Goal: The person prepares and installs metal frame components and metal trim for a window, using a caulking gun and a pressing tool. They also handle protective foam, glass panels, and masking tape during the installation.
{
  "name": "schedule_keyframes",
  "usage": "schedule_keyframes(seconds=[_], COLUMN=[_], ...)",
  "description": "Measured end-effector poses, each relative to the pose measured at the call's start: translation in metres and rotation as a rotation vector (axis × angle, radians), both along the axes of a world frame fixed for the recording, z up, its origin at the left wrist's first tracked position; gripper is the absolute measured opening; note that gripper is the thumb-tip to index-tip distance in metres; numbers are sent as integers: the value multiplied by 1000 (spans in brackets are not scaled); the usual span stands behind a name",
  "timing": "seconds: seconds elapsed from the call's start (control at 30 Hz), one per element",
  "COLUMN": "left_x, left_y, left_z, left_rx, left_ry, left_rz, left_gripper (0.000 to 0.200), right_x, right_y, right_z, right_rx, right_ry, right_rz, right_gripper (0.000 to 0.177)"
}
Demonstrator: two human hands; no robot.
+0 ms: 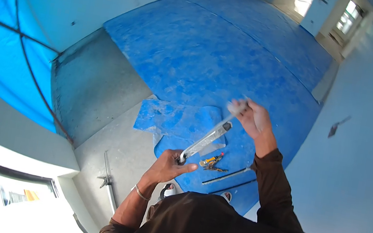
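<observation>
Now left hand [169, 167] grips shiny stick [206, 139] over wide blue sheet [196, 63]; right hand [254, 120] blurry, can't tell grip; tool [107, 181] past sheet's edge.

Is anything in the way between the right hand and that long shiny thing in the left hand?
Nothing I can see. The right hand is by the far end of the long shiny thing, but blur hides whether they touch. The left hand holds the near end; the tools lie below on the blue floor covering.
</observation>
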State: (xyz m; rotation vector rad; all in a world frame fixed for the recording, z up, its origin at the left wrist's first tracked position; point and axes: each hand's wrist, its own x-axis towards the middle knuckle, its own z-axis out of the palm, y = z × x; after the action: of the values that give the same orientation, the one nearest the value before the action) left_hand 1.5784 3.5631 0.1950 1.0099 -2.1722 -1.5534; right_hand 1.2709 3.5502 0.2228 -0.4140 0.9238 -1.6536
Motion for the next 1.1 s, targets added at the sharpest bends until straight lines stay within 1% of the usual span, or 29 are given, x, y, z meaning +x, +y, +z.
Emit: schedule_keyframes(seconds=[0.03, 0.07, 0.13, 0.17, 0.2, 0.23, 0.27, 0.3, 0.33, 0.37, 0.4, 0.43, 0.47, 0.5, 0.53, 0.57, 0.6, 0.63, 0.67, 0.77, 0.83, 0.9, 0.93, 0.97, 1.0, 1.1], left_x=[-3, -4, 0, 5, 13, 18, 18, 20, 21, 26, 26, 27, 28, 31, 35, 35, 42, 49, 56, 73, 80, 89, 96, 102, 109, 113], left_y=[-2, -6, -13, -22, -29, -31, -39, -41, -41, -41, -43, -43, -42, -41, -41, -43, -49, -54, -58, -62, -61, -64, -69, -77, -82, -87], left_z=[11, 15, 21, 21, 19, 29, 18, 20, 26, 29, 34, 39, 44, 50, 52, 52, 54, 55, 56, 61, 68, 73, 68, 61, 63, 74], left_rx=[-2, -6, -58, -91, -121, -132, -201, -197, -187, -188, -253, -314, -310, -364, -419, -418, -319, -219, -221, -276, -289, -263, -269, -267, -284, -320], left_ry=[23, 30, 216, 212, 198, 153, 272, 279, 295, 299, 160, 21, 30, 91, 149, 147, 287, 426, 426, 391, 305, 260, 283, 313, 256, 182], left_rz=[89, 144, 231, 235, 256, 287, 288, 319, 323, 377, 363, 336, 346, 448, 548, 553, 609, 661, 664, 615, 534, 557, 602, 624, 670, 769], left_gripper=[52, 52, 46, 44, 42, 41, 41, 42, 43, 43, 41, 40, 40, 36, 33, 33, 30, 28, 28, 24, 23, 22, 22, 22, 22, 29], right_x=[-20, -32, -18, -1, 3, 0, -2, 6, 19, 36, 48, 57, 60, 60, 59, 51, 47, 42, 35, 13, 2, -15, -26, -29, -28, -27], right_y=[-6, -9, 5, 11, 16, 18, 21, 26, 31, 37, 39, 42, 44, 40, 36, 32, 27, 20, 13, 2, -4, -10, -10, -7, -7, -3], right_z=[-43, -68, -50, -31, -27, -32, -22, -4, 24, 43, 51, 57, 60, 63, 66, 65, 65, 65, 65, 72, 78, 81, 85, 91, 98, 101], right_rx=[-133, -254, -129, 20, -7, -95, -140, -250, -223, -187, -204, -218, -226, -230, -232, -233, -237, -246, -254, -255, -287, -313, -284, -229, -176, -131], right_ry=[-160, -327, -107, 68, 239, 442, 880, 1373, 1551, 1741, 1750, 1776, 1800, 1807, 1735, 1658, 1661, 1623, 1583, 1576, 1610, 1656, 1672, 1640, 1608, 1661], right_rz=[146, 302, 215, 37, 61, 137, 260, 232, 353, 450, 476, 558, 634, 642, 665, 686, 689, 601, 513, 449, 421, 364, 326, 330, 315, 373], right_gripper=[16, 17, 15, 14, 15, 13, 12, 19, 22, 25, 25, 29, 33, 33, 37, 40, 40, 43, 46, 47, 47, 47, 46, 46, 46, 46])
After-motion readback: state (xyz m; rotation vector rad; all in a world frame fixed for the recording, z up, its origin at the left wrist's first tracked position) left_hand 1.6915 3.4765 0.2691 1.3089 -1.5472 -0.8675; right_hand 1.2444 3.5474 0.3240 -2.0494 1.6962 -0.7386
